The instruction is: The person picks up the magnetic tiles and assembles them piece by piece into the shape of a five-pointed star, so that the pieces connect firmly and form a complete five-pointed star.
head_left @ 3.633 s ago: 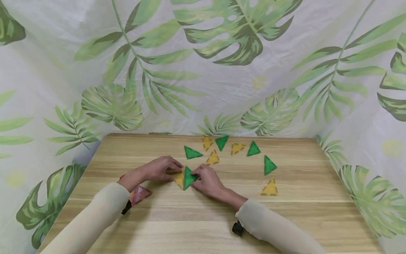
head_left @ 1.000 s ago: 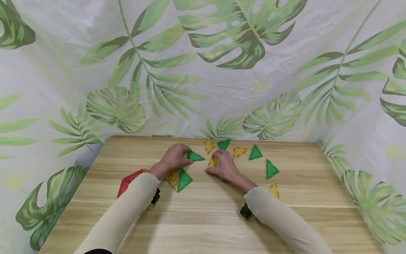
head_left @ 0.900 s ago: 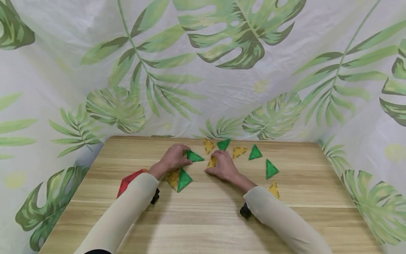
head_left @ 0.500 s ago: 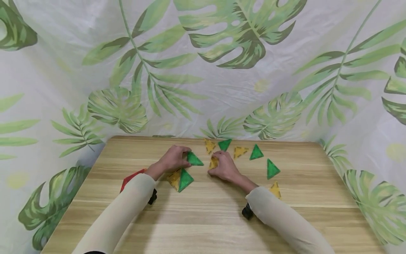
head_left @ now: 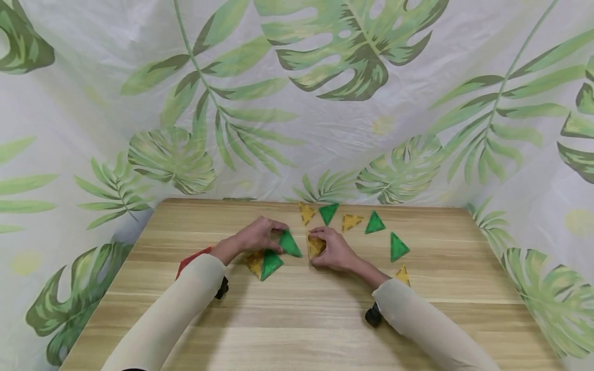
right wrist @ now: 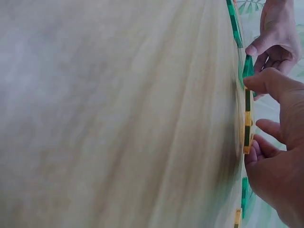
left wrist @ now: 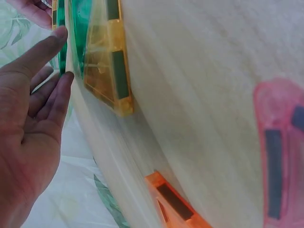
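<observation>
Near the middle of the table, my left hand (head_left: 260, 235) pinches a green triangular magnetic tile (head_left: 291, 244) by its left side, between thumb and fingers. My right hand (head_left: 337, 252) grips a yellow triangular magnetic tile (head_left: 315, 246) between thumb and fingers, a small gap to the right of the green one. In the right wrist view the held green tile (right wrist: 248, 66) and yellow tile (right wrist: 247, 130) stand almost in line, edge-on. Just in front of the left hand lies a pair side by side: a yellow tile (head_left: 253, 264) and a green tile (head_left: 271, 265).
A red tile shape (head_left: 191, 259) lies partly hidden under the left forearm; the left wrist view shows pink (left wrist: 273, 166) and orange (left wrist: 175, 202) pieces there. Loose green (head_left: 329, 212) and yellow (head_left: 352, 222) triangles form an arc at the back and right. A leaf-print cloth (head_left: 297, 129) hangs behind.
Both hands left the yellow-green pair and each took another triangle. In the last half second the left hand turned its green tile and moved it right and nearer; the yellow one also came nearer.
</observation>
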`<state>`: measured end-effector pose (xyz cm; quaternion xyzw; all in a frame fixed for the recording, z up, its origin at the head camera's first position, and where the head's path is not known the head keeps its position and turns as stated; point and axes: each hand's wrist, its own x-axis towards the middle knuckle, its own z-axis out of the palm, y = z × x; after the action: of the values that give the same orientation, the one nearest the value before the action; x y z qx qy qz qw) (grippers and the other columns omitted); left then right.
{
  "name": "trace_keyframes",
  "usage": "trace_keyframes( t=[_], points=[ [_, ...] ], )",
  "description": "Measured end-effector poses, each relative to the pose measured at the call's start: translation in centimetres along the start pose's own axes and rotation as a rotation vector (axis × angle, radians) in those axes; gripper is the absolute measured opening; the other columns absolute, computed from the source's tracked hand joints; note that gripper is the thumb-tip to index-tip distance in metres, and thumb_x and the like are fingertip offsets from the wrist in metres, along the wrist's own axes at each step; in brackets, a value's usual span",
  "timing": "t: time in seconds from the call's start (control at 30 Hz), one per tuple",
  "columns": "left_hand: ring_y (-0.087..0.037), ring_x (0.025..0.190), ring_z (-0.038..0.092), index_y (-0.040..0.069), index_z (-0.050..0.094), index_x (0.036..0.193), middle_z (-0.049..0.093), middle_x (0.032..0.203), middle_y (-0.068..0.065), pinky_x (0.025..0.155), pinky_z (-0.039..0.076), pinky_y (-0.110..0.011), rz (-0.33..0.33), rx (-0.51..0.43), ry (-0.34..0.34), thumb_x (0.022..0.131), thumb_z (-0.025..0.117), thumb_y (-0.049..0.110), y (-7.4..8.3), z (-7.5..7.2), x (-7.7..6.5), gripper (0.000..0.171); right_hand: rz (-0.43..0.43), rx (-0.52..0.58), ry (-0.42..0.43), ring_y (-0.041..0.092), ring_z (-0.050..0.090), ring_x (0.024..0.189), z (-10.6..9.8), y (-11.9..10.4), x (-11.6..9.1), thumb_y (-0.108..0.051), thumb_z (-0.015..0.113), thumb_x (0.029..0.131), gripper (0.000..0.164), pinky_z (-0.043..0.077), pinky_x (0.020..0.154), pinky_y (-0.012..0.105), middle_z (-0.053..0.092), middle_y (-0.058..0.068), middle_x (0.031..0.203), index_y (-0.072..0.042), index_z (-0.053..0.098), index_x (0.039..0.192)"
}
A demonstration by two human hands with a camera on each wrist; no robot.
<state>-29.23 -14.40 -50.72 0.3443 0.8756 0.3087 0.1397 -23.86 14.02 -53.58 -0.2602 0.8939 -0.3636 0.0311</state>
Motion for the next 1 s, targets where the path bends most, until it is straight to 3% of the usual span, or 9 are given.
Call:
trace_keyframes(
  t=[0.13,0.43,0.7,1.0],
  points=[
    [-0.028,0.125,0.068,-0.002,0.067,0.139,0.070,0.137,-0.016,0.107,0.054,-0.040,0.023,-0.025,-0.043,0.082,0.094,0.016,0.1,0.2,0.3,0.066,-0.013,0.035,-0.035,0.036,0.055,0.137,-0.2,0.1,-0.2,-0.014,0.089,0.078,0.069,0.048,0.112,0.051,0.058,0.015,0.148,0.003,0.065,0.141],
    [-0.027,0.129,0.066,0.000,0.067,0.140,0.071,0.136,-0.013,0.107,0.054,-0.040,0.038,0.017,-0.121,0.083,0.093,0.015,0.7,0.3,0.9,0.064,-0.048,0.033,-0.054,0.034,0.056,0.136,0.0,-0.1,0.1,-0.015,0.090,0.078,0.067,0.049,0.112,0.049,0.061,0.015,0.147,0.002,0.067,0.139],
    [-0.029,0.133,0.063,-0.001,0.065,0.142,0.069,0.139,-0.014,0.108,0.053,-0.041,0.027,0.007,-0.144,0.084,0.091,0.011,0.9,0.2,1.4,0.065,-0.066,0.006,-0.040,0.037,0.057,0.135,0.5,-0.3,0.4,-0.017,0.092,0.078,0.068,0.049,0.111,0.051,0.062,0.017,0.145,0.004,0.067,0.137],
    [-0.029,0.133,0.063,0.001,0.064,0.144,0.067,0.142,-0.015,0.105,0.055,-0.039,0.081,0.042,-0.174,0.085,0.090,0.011,0.8,-0.1,2.0,0.064,-0.051,-0.009,-0.059,0.036,0.056,0.137,0.7,-0.7,0.9,-0.019,0.091,0.079,0.069,0.048,0.113,0.050,0.061,0.016,0.146,0.005,0.066,0.138]
  ],
)
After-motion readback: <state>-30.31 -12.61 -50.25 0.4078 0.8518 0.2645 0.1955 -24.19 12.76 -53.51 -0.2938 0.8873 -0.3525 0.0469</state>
